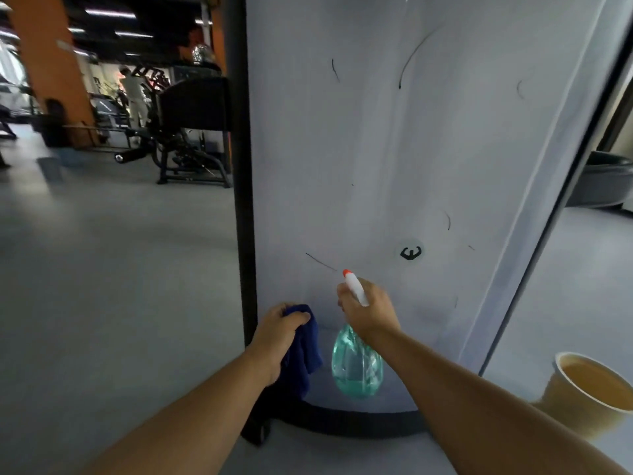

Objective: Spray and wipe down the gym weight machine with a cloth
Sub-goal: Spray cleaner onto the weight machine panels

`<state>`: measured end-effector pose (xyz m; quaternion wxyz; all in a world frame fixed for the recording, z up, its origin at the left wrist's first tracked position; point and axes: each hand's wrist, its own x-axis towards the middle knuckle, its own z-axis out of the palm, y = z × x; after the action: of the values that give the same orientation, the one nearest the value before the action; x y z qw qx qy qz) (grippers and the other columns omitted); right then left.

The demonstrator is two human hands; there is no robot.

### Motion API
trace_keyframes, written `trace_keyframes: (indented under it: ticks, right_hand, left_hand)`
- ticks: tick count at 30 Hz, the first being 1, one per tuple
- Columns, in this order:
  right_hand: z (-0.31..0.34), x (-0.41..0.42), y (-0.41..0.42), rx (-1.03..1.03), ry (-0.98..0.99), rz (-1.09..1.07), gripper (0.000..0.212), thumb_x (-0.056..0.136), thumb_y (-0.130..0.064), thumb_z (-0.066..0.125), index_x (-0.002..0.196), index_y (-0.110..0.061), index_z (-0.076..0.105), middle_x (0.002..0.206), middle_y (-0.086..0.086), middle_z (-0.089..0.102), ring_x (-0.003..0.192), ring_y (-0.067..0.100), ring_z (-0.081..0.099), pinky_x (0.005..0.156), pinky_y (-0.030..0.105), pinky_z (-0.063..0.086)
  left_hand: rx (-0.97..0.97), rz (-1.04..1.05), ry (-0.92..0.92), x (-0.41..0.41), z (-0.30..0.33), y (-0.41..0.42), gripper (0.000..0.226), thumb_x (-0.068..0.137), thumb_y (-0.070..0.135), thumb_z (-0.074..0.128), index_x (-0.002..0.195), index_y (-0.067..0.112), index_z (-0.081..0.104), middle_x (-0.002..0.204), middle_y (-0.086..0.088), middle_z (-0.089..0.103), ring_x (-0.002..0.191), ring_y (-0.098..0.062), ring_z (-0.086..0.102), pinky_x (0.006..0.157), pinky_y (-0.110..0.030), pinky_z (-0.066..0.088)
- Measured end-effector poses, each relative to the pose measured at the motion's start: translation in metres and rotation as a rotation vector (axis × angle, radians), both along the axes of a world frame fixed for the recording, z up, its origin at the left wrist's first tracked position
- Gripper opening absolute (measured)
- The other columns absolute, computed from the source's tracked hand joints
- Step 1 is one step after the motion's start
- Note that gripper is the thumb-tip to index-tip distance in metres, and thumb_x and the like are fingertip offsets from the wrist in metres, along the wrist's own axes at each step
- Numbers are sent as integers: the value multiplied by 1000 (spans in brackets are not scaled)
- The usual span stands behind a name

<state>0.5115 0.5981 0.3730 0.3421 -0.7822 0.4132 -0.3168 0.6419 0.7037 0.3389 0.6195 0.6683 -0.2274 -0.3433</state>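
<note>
My right hand (368,311) is wrapped round the neck of the spray bottle (356,366), its orange-tipped nozzle (346,273) aimed up and left at the pale panel (394,149) of the weight machine; my left hand (281,332) is bunched round the blue cloth (303,351), low by the black edge post (241,166). The nozzle sits very close to the panel, so I judge a squeeze could pool the liquid and send it running down to the black base rim (342,419) and onto the floor (113,269), leaving a slip spot; the cloth hangs below the nozzle, not under the dark scuff marks higher up, so streaks may dry before I reach them; the tan bucket (589,389) stands near my right arm, and a careless swing could knock it.
</note>
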Motion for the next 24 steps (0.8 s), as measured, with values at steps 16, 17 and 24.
trace_keyframes:
  ticks: [16,17,24]
  right_hand:
    - [-24,97,30,-9,10,101,31,100,-44,48,89,-19,62,77,2,64,64,19,60,57,31,48]
    - [-28,100,32,-12,22,113,30,101,-43,48,89,-19,62,78,2,64,65,19,60,57,31,47]
    - [-81,105,49,38,188,107,33,104,-40,46,109,-14,65,94,5,63,80,23,59,74,32,45]
  left_hand:
    - [19,214,-44,75,-26,68,6,94,11,66,98,14,68,96,-13,71,89,-25,67,71,-32,49]
    - [22,228,-40,78,-28,72,6,94,11,65,98,15,68,96,-13,71,88,-25,67,72,-33,49]
    - [66,265,-1,84,-54,91,5,97,12,63,94,15,64,92,-12,67,86,-26,63,72,-32,47]
